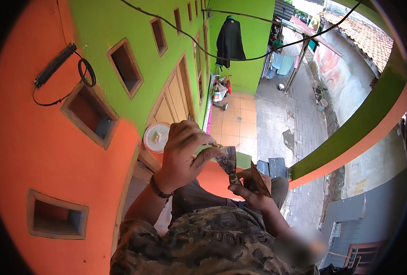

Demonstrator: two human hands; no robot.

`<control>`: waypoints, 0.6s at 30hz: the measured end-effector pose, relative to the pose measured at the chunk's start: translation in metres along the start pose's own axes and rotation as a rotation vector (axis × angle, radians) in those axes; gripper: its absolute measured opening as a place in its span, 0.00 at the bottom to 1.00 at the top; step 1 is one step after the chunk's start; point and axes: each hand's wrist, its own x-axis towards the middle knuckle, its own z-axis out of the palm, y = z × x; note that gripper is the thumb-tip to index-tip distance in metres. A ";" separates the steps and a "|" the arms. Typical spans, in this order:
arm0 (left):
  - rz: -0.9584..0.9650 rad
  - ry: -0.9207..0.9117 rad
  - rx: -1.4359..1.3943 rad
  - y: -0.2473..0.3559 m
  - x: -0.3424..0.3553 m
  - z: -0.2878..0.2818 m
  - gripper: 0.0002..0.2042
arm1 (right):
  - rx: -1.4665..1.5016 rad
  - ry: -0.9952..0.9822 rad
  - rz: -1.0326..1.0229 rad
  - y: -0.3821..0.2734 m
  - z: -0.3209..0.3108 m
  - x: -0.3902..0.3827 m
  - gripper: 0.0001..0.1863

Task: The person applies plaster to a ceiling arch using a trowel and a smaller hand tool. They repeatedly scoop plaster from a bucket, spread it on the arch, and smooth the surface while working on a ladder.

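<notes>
A putty knife (pixel 228 159) with a stained, dark metal blade stands blade-up in front of my chest. My right hand (pixel 255 191) is closed around its short, worn handle. That same hand also grips a thin, flat brown plate (pixel 259 179), which is seen almost edge-on. With thumb and fingers pinched together, my left hand (pixel 185 149) holds the upper corner of the blade. Whether a small bit of material lies between those fingertips is hard to see. A dark beaded bracelet circles my left wrist.
A round white tub (pixel 157 137) with pale contents sits beyond my left hand. The orange and green wall (pixel 121 114) with framed openings rises at left. Cables (pixel 254 58) hang across above. A curved green and orange ledge (pixel 350 142) bounds the right, beside a paved alley (pixel 300 119).
</notes>
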 end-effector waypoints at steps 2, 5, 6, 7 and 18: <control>-0.030 -0.063 -0.084 0.005 0.004 -0.003 0.12 | 0.000 0.016 -0.077 0.002 0.000 -0.003 0.12; -0.024 -0.124 -0.191 0.004 0.007 -0.002 0.10 | -0.142 0.038 -0.147 0.018 -0.002 -0.005 0.14; -0.026 -0.130 -0.206 0.004 0.010 0.000 0.09 | -0.078 0.064 -0.207 0.016 -0.001 -0.002 0.14; -0.044 -0.140 -0.261 0.002 0.014 0.002 0.08 | -0.013 0.045 -0.081 0.011 -0.001 -0.001 0.15; 0.328 0.331 0.008 0.010 0.191 -0.007 0.08 | 0.550 0.090 0.258 0.048 -0.005 -0.021 0.10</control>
